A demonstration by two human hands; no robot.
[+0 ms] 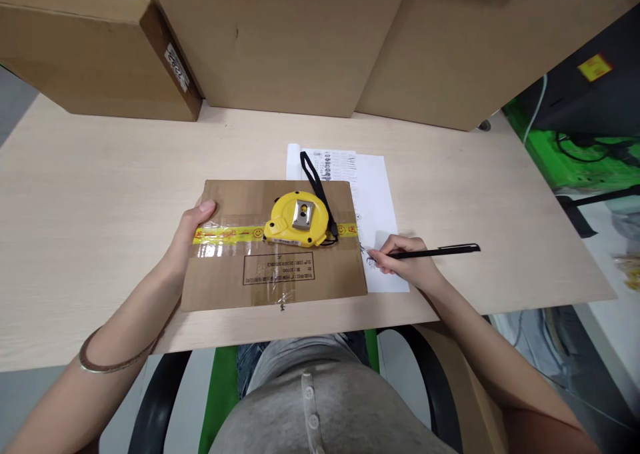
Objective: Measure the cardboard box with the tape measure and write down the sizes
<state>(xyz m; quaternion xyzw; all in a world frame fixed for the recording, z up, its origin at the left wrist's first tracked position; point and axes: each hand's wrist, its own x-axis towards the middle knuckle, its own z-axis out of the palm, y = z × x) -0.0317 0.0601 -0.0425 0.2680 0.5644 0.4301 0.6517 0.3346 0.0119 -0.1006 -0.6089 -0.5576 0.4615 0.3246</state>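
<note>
— Where's the tape measure?
— On the flat box, mid-table. A paper sheet lies right of it, partly underneath, a pen tip on it. Big cartons stand behind.

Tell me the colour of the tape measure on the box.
The round plastic tape measure is yellow; head view.

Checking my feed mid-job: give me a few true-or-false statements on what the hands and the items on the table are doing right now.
1. The yellow tape measure lies on the flat cardboard box. True.
2. The right hand holds a red marker. False: it holds a black pen, tip on the white paper.
3. The left hand rests at the flat cardboard box's left edge. True.
4. The white paper lies on top of the tape measure. False: it lies on the table, beside the box's right side.
</note>
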